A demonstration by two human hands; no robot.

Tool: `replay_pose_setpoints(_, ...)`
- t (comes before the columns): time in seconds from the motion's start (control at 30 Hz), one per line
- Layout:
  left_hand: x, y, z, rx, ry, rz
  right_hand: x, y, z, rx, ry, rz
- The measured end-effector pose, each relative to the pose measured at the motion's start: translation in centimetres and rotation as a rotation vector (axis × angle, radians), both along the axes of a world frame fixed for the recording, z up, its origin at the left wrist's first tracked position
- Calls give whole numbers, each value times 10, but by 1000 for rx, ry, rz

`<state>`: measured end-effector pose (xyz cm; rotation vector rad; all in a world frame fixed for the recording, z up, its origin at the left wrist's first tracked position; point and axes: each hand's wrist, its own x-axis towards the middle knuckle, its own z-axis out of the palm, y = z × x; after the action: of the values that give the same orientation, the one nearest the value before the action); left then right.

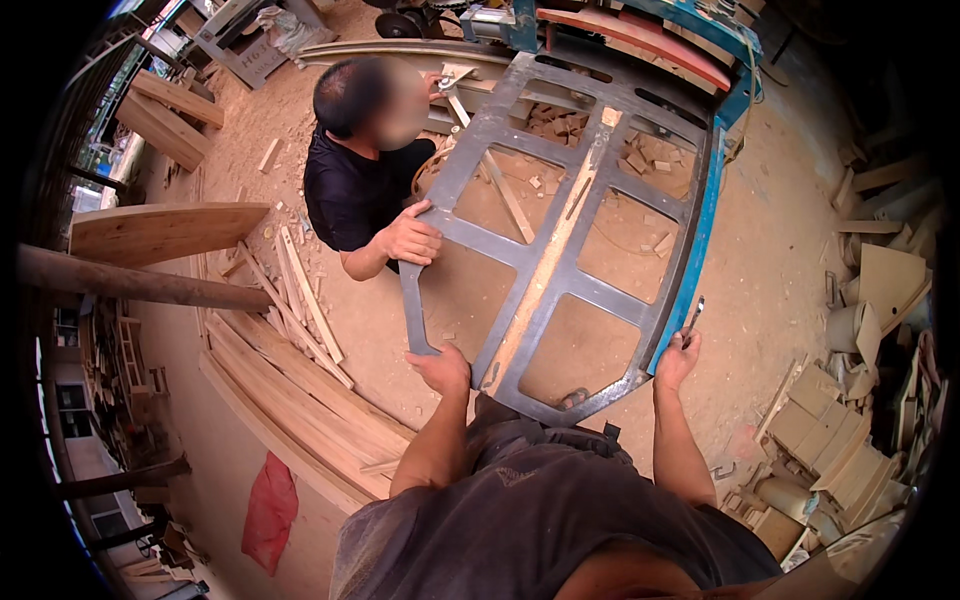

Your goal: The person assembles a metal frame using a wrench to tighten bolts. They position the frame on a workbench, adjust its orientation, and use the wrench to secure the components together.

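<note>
A large grey metal frame (600,295) with several cut-out openings stretches out in front of me. Along its middle runs a wooden strip (548,262). My left hand (442,370) is closed around the near left corner of the frame. By the near right corner, my right hand (677,360) holds a wrench (696,312) that points up past the fingers. That hand is right beside the end of a blue rail (693,265) along the frame's right edge; whether it touches the rail I cannot tell. A co-worker's hand (410,238) grips the frame's left edge.
A co-worker (345,190) in dark clothes crouches left of the frame. Blue machinery with a red bar (640,48) stands at the far end. Long planks (290,385) and a red cloth (270,512) lie at left. Wood offcuts (825,420) are heaped at right.
</note>
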<state>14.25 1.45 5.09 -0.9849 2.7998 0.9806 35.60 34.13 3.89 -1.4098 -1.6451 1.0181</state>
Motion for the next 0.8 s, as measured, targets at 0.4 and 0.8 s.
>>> replay_pose_setpoints(0.4,-23,-9,0,-9,-24,15,-16,-11,-12,-34,6,15)
replay_pose_setpoints(0.8,-21,-5,-4,-19,-10,-4,-14,-5,-17,-32,4,4)
